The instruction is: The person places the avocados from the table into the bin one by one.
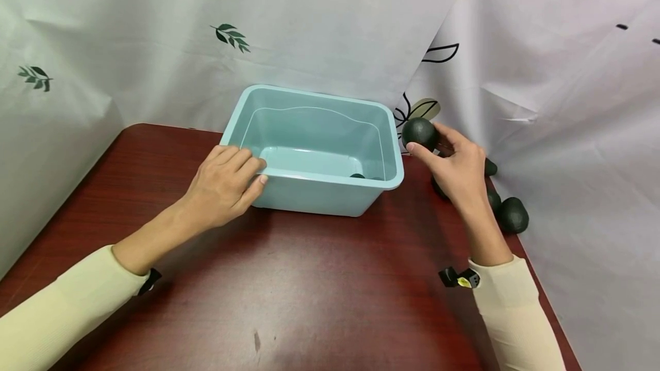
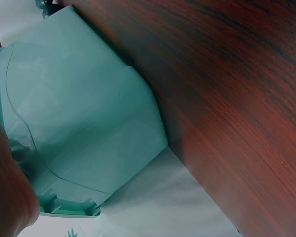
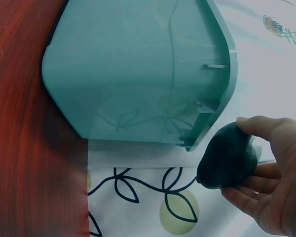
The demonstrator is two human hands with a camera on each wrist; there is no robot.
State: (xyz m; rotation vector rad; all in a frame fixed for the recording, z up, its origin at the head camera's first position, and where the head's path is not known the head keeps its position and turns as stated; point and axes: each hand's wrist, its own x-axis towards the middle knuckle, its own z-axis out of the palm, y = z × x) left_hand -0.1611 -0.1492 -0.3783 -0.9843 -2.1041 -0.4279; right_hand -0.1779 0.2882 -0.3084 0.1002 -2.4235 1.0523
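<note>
Head: right hand (image 1: 456,168) pinched an avocado (image 1: 419,133) beside a bin (image 1: 309,196), forearm (image 1: 486,233) partly hiding other avocados (image 1: 513,215); left hand (image 1: 226,185) gripped the bin's rim (image 1: 330,177). Left wrist: that hand was cut off. Right wrist: bin stood beside the grip.

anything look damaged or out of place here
Mainly a small greyish mark on the tabletop, near the bottom of the head view: it breaks the glossy reddish surface. Wear or stain, I cannot tell. Nothing looks spilled.
</note>
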